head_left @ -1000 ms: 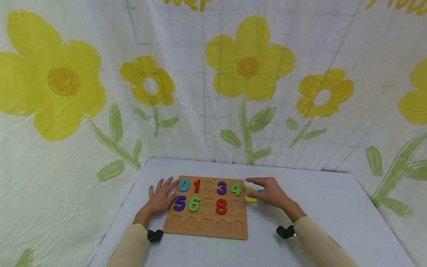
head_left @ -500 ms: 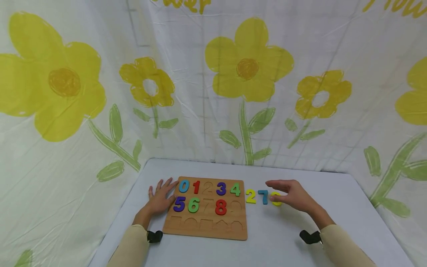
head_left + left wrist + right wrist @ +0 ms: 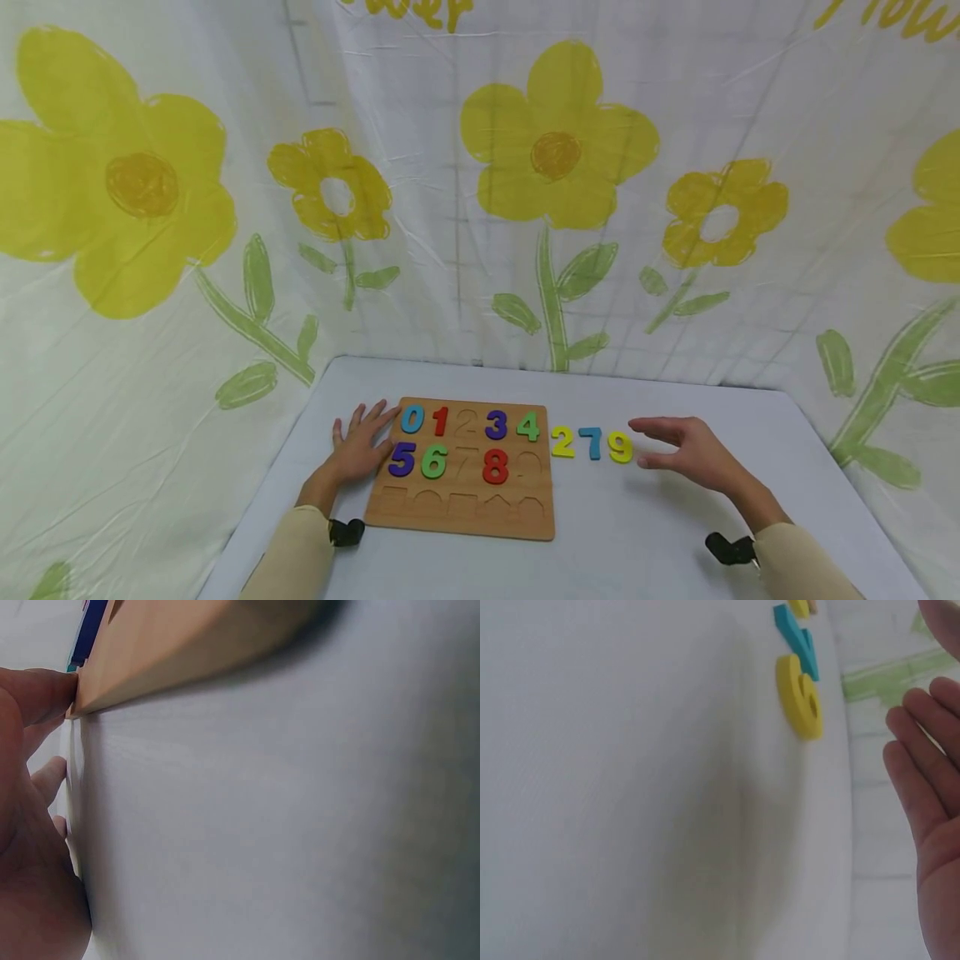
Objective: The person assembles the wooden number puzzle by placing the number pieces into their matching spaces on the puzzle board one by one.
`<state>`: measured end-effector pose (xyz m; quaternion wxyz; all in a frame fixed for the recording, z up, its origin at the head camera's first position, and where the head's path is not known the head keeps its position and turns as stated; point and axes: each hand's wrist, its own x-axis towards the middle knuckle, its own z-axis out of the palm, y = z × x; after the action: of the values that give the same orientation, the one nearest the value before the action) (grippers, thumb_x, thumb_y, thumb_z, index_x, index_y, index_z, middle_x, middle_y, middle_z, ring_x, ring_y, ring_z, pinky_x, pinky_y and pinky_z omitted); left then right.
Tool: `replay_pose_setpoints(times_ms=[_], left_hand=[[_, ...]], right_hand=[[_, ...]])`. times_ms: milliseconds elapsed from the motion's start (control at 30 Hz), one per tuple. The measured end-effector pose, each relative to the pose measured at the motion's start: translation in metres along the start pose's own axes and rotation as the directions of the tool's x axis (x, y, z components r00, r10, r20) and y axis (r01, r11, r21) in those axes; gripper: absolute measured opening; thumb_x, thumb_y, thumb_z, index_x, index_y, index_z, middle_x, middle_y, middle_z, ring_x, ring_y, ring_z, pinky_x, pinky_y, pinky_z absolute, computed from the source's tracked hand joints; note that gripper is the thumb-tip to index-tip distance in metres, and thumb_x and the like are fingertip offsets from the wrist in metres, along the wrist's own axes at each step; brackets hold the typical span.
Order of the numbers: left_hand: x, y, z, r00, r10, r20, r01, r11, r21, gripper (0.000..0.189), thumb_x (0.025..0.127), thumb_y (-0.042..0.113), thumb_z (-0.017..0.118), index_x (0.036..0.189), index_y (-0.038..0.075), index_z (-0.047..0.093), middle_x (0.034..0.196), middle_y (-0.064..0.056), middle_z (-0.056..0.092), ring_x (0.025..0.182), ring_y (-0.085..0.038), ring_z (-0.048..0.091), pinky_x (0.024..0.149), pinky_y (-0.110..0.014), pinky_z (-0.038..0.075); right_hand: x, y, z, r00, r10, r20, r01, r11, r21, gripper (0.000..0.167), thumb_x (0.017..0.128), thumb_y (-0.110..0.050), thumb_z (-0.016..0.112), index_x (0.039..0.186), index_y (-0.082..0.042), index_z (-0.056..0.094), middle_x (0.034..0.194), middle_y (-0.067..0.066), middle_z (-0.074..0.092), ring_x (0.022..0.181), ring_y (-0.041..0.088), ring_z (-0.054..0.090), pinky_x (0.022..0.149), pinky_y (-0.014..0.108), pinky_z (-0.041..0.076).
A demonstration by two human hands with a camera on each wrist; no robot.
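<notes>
A wooden number puzzle board (image 3: 459, 521) lies on the table, with the 0, 1, 3, 4, 5, 6 and 8 seated in its recesses. My left hand (image 3: 357, 452) rests at the board's left edge, fingers spread; in the left wrist view its thumb (image 3: 45, 694) touches the board's side. To the right of the board, a yellow 2 (image 3: 562, 442), a blue 7 (image 3: 591, 443) and a yellow 9 (image 3: 620, 447) lie in a row. Just right of the 9, my right hand (image 3: 693, 457) hovers with thumb and fingers apart, holding nothing.
The white table (image 3: 637, 542) extends in front of the board and to the right. Behind it hangs a white curtain (image 3: 435, 292) printed with yellow flowers. A black strap piece (image 3: 730, 550) sits at the right wrist, and a similar one (image 3: 347, 532) at the left.
My right hand has moved right, from over the loose numbers to beyond the 9, bringing the 2, 7 and 9 into full view. The left hand and board have stayed put.
</notes>
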<state>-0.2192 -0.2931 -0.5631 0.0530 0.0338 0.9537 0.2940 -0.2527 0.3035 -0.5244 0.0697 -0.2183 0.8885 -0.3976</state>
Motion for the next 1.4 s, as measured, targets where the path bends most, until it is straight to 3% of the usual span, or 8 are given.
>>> replay_pose_setpoints(times_ms=[100,267,533,933,1200,1300,1400], left_hand=[[0.000,-0.001,0.000,1.000,-0.004,0.006,0.004,1.000,0.002,0.062,0.109,0.022,0.060,0.168,0.013,0.044,0.180,-0.024,0.023,0.166,-0.058,0.001,0.124,-0.081,-0.015],[0.001,-0.002,0.002,1.000,-0.011,0.011,0.011,1.000,-0.002,0.062,0.109,0.020,0.059,0.169,0.013,0.043,0.181,-0.024,0.022,0.167,-0.057,0.000,0.124,-0.080,-0.016],[0.001,-0.003,0.003,1.000,-0.009,0.008,0.009,1.000,0.006,0.062,0.109,0.020,0.059,0.168,0.014,0.044,0.181,-0.024,0.023,0.167,-0.058,0.001,0.124,-0.081,-0.015],[0.002,-0.004,0.004,1.000,-0.005,0.008,0.005,1.000,0.006,0.062,0.109,0.020,0.060,0.169,0.015,0.043,0.181,-0.023,0.023,0.167,-0.057,0.000,0.124,-0.081,-0.016],[0.002,-0.003,0.003,1.000,-0.007,0.012,0.006,1.000,0.009,0.063,0.109,0.019,0.060,0.169,0.014,0.043,0.181,-0.023,0.022,0.167,-0.057,0.000,0.124,-0.081,-0.016],[0.002,-0.003,0.003,1.000,-0.008,0.011,0.008,1.000,0.004,0.064,0.108,0.019,0.060,0.169,0.014,0.043,0.181,-0.023,0.023,0.167,-0.057,0.000,0.124,-0.081,-0.016],[0.002,-0.004,0.003,1.000,-0.010,0.009,0.010,1.000,0.003,0.064,0.108,0.020,0.060,0.169,0.014,0.043,0.181,-0.023,0.023,0.167,-0.057,0.001,0.124,-0.081,-0.016]], right_hand=[[-0.003,0.004,-0.001,1.000,0.015,-0.003,-0.015,1.000,0.003,0.061,0.090,-0.025,0.092,0.144,-0.008,0.071,0.145,0.011,0.074,0.136,0.021,0.070,0.109,0.039,0.060],[-0.004,0.012,0.002,1.000,0.030,0.003,-0.030,0.999,0.033,0.061,0.090,-0.024,0.092,0.145,-0.006,0.071,0.146,0.012,0.073,0.138,0.034,0.069,0.109,0.044,0.059],[0.001,0.023,0.014,0.999,0.034,-0.025,-0.033,0.997,0.067,0.063,0.088,-0.026,0.094,0.143,-0.007,0.072,0.144,0.010,0.074,0.139,0.040,0.067,0.107,0.025,0.058],[0.012,0.028,0.024,0.998,0.060,-0.030,-0.059,0.997,0.055,0.063,0.088,-0.027,0.094,0.143,-0.005,0.072,0.144,0.013,0.074,0.140,0.038,0.067,0.111,0.040,0.058],[0.017,0.034,0.030,0.997,0.047,-0.059,-0.046,0.999,0.014,0.063,0.084,-0.027,0.097,0.140,-0.008,0.074,0.140,0.008,0.077,0.133,0.014,0.071,0.104,0.010,0.051],[0.019,0.035,0.032,0.997,0.043,-0.060,-0.042,0.999,0.016,0.063,0.083,-0.026,0.097,0.140,-0.009,0.075,0.139,0.005,0.077,0.132,0.010,0.071,0.103,0.007,0.048],[0.020,0.033,0.033,0.999,0.018,-0.051,-0.018,1.000,0.003,0.063,0.084,-0.026,0.097,0.141,-0.008,0.074,0.140,0.006,0.077,0.133,0.014,0.071,0.104,0.007,0.047]])
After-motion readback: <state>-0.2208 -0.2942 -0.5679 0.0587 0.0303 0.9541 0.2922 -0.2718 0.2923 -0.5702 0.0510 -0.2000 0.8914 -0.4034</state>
